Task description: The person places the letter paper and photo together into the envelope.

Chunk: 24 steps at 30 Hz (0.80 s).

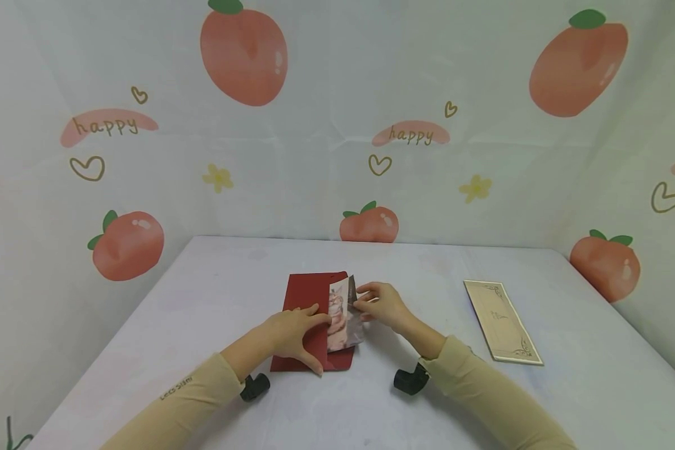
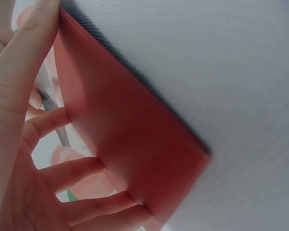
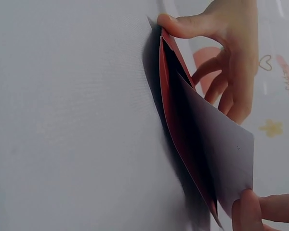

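A red paper envelope (image 1: 308, 289) lies on the table, its open side toward the right. My left hand (image 1: 292, 330) rests on it with fingers spread and fingertips pressing near the opening; the thumb reaches toward the near edge. In the left wrist view, those fingertips touch the red face (image 2: 120, 120). A printed card (image 1: 336, 315) with a pinkish picture sticks partly out of the opening, its inner part hidden. My right hand (image 1: 387, 306) pinches the card's outer edge. The right wrist view shows its plain greyish side (image 3: 229, 154) angled out of the gaping envelope (image 3: 167, 108).
A flat cream-gold card-like panel (image 1: 500, 320) with ornamented corners lies on the right of the white table (image 1: 230, 269). Black wrist devices (image 1: 410, 380) sit below both wrists. A white curtain (image 1: 326, 156) printed with peaches hangs behind the table.
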Motion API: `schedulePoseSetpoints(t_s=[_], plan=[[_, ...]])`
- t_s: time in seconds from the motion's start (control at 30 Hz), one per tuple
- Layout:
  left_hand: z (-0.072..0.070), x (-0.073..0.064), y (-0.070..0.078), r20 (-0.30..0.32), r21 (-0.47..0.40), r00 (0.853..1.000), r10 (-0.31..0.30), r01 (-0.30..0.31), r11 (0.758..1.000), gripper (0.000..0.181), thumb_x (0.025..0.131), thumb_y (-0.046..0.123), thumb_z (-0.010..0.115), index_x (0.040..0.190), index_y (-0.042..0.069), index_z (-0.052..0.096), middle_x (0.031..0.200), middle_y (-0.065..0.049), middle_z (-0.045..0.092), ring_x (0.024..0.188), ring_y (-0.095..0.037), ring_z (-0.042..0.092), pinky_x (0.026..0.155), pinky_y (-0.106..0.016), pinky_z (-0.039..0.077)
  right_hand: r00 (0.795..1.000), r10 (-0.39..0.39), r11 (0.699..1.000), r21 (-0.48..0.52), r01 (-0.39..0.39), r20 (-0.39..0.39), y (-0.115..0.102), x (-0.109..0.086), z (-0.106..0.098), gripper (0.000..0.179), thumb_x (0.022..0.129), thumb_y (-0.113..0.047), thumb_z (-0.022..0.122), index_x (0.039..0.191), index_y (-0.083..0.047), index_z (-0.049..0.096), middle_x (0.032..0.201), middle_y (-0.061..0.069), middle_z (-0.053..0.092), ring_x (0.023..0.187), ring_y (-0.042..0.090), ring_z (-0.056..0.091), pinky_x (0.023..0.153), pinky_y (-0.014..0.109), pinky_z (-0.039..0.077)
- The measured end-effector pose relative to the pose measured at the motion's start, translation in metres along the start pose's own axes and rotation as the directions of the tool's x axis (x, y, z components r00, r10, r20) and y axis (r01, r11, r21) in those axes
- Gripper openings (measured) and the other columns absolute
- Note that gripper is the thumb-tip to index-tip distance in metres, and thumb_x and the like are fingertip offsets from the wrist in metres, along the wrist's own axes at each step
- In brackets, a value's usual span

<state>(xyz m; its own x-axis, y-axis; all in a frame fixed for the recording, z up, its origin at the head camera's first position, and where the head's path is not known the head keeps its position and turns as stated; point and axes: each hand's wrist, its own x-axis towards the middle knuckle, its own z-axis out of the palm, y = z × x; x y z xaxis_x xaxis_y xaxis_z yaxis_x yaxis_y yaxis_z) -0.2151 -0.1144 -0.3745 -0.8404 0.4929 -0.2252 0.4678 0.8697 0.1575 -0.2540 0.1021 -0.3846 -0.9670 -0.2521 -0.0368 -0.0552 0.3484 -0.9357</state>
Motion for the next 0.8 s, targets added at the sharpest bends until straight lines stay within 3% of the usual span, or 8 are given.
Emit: schedulePoseSetpoints(t_s=[0.8], plan=[[0.000, -0.002, 0.000, -0.005, -0.012, 1.000, -0.006, 0.006, 1.000, 0.095, 0.061, 0.065, 0.075, 0.141, 0.027, 0.040, 0.150, -0.010, 0.036, 0.130, -0.043, 0.042, 0.098, -0.055, 0.044, 1.000, 0.012, 0.999, -0.038, -0.013, -0.024, 0.001, 0.004, 0.012, 0.031, 0.085, 0.002, 0.061, 0.114, 0.010, 0.058, 0.096, 0.021, 0.066, 0.074, 0.013, 0.066, 0.061, 0.029, 0.058]])
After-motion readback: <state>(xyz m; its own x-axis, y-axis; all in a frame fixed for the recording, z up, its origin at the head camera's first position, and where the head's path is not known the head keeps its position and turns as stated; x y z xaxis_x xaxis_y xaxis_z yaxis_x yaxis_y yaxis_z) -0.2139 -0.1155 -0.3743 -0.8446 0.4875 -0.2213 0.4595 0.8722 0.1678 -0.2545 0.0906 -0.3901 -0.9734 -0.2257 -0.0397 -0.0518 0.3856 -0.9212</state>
